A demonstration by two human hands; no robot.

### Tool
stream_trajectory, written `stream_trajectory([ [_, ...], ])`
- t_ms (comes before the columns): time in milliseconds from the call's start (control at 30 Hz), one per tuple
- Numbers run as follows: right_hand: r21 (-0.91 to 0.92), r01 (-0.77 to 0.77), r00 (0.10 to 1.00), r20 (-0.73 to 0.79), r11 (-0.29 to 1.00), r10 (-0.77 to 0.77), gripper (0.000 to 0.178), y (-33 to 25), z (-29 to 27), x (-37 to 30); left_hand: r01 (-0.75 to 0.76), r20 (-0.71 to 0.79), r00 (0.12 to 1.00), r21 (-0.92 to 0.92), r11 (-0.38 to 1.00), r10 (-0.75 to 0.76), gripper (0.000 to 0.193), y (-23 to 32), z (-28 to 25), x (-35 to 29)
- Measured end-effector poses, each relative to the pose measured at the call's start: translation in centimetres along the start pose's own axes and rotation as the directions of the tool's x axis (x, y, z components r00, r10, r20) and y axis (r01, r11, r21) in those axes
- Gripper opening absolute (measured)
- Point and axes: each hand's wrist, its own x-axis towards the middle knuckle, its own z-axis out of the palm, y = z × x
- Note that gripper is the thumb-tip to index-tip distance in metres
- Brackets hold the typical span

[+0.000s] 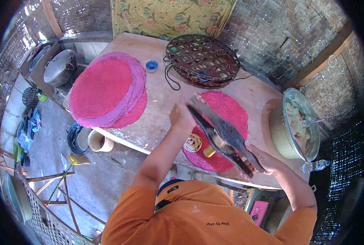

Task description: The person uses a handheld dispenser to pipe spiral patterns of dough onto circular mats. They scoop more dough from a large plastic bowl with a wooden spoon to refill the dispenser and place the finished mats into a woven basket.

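Observation:
My left hand [183, 116] and my right hand [263, 160] grip opposite ends of a dark two-board wooden hand press [227, 130], held slantwise above the table. From its underside sticks a brass-coloured cylinder [209, 151]. Both hands are closed around the boards, though some fingers are hidden behind them. Under the press lies a round pink sheet [236, 111], partly covered by it. A coil of thin pale strands [193, 143] rests on the sheet's left part, beside the cylinder.
Round pink and purple sheets [102, 92] are stacked on the table's left, overhanging its edge. A small blue bowl [151, 65] and a dark lattice-woven round basket [203, 59] stand at the back. On the right are a large tub [286, 134] with pale contents and a clear bottle [316, 165].

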Motion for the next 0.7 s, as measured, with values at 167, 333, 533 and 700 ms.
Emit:
stream_trajectory([
  [167, -0.086, 0.107, 0.974, -0.191, 0.990, -0.122, 0.064, -0.1, 0.6, -0.4, -0.004, -0.010, 1.000, 0.041, 0.999, 0.004, 0.032, -0.6, 0.8, 0.4],
  [333, -0.043, 0.163, 0.976, -0.138, 0.986, -0.167, 0.063, 0.3, 2.4, -1.7, 0.016, 0.039, 0.999, 0.107, 0.994, -0.020, 0.030, 1.2, 3.9, -1.4],
  [533, -0.083, 0.080, 0.968, -0.233, 0.993, -0.097, 0.063, -1.0, 2.7, -5.2, 0.018, 0.009, 1.000, -0.014, 1.000, -0.018, 0.038, -1.4, 2.6, -1.9],
  [700, -0.193, 0.138, 0.928, -0.318, 0.971, -0.195, 0.061, -0.4, 2.6, -3.2, 0.040, 0.094, 0.995, 0.011, 0.999, -0.041, 0.042, 0.1, 3.5, -0.1],
])
